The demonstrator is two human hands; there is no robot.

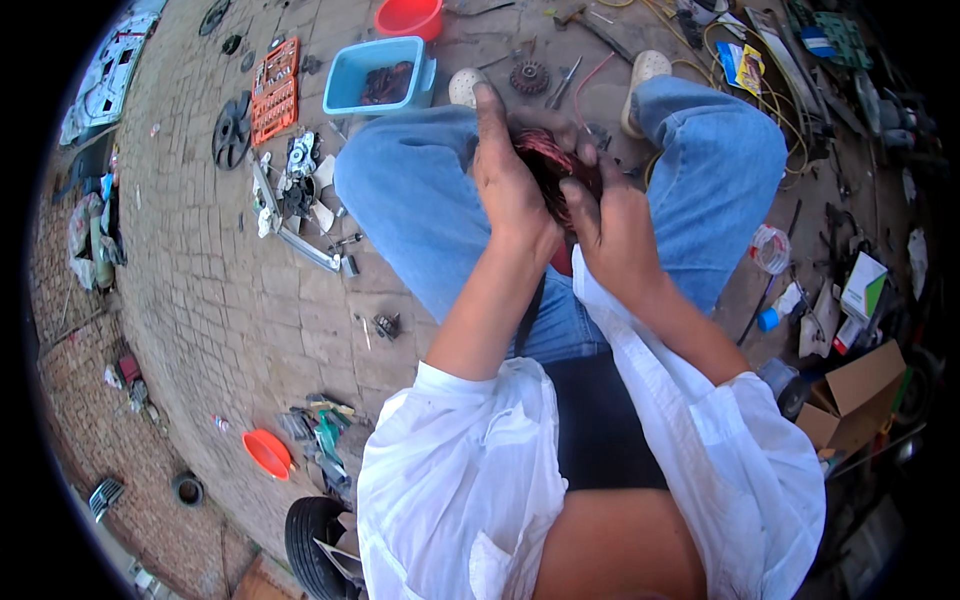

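Between my knees I hold a round, dark stator with reddish copper-wire windings [548,165]. My left hand [507,178] grips its left side, with one digit pointing up and away from me. My right hand [617,218] is closed on its right side, thumb near the wire and fingers over the far edge. Both palms and fingertips look blackened. The stator's underside and part of its rim are hidden by my hands. Something red shows just below it, against my jeans.
Past my left knee stand a light blue basin [345,98] holding dark reddish pieces, and a red basin [405,18]. An orange tool case [275,95] lies further left. A hammer [590,30] and gear [529,76] lie ahead. A cardboard box [862,385] sits at right.
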